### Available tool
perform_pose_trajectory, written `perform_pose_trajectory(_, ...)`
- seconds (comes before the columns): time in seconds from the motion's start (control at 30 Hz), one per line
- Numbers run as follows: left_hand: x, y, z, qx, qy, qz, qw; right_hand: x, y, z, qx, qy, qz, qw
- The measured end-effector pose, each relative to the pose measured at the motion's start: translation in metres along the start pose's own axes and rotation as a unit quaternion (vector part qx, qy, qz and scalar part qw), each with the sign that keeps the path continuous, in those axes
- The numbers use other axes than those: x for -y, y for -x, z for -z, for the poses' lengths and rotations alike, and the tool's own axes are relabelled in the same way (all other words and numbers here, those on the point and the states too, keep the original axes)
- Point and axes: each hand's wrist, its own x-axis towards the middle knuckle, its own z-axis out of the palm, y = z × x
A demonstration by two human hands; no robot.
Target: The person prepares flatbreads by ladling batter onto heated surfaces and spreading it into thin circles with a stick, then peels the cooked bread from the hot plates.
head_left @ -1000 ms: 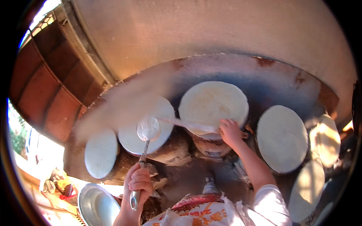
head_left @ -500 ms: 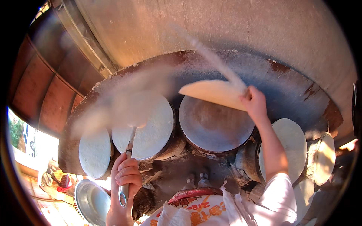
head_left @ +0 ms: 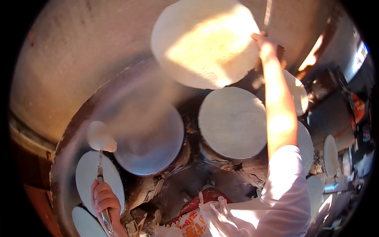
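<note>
My right hand [head_left: 266, 45] is closed on the right edge of a large, thin round pancake [head_left: 205, 51], held in the air beyond the griddles with sun across it. A thin stick [head_left: 269, 12] shows just beyond this hand; I cannot tell whether the hand holds it. At lower left my left hand [head_left: 106, 202] grips the metal handle of a ladle [head_left: 100, 166]. Its head, over the left side, carries blurred pale batter [head_left: 108, 143]. Between the hands lies a bare grey griddle [head_left: 152, 144], partly veiled by steam. Right of it, another round griddle bears a pale pancake [head_left: 233, 122].
More pale-covered griddles stand at left [head_left: 100, 175], lower left [head_left: 87, 223] and right [head_left: 304, 146]. A curved wall [head_left: 90, 43] rises beyond them. Broken wood [head_left: 140, 221] lies near the griddle bases. Shelving and clutter [head_left: 331, 122] stand at far right.
The view has turned right. The pancake, earlier raised low over the bare griddle, is now high and farther off in my right hand. My left hand has moved left and lower with the ladle.
</note>
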Motion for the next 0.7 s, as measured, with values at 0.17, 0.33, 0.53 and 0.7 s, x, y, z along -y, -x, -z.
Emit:
perform_pose_trajectory(0.17, 0.028, -0.055, 0.015, 0.051, 0.025, 0.051, 0.997, -0.119, -0.086, 0.232, -0.194, -0.116, -0.128, 0.966)
perform_pose_trajectory(0.33, 0.059, -0.118, 0.025, 0.094, 0.014, 0.043, 0.995, -0.255, -0.110, 0.422, -0.307, -0.193, -0.210, 0.908)
perform_pose_trajectory(0.53, 0.082, -0.150, 0.027, 0.135, -0.020, -0.020, 0.990, -0.364, -0.057, 0.443, -0.402, 0.097, -0.421, 0.808)
perform_pose_trajectory(0.7, 0.093, -0.173, 0.023, 0.137, -0.050, -0.025, 0.989, -0.451, -0.037, 0.489, -0.293, 0.272, -0.433, 0.808)
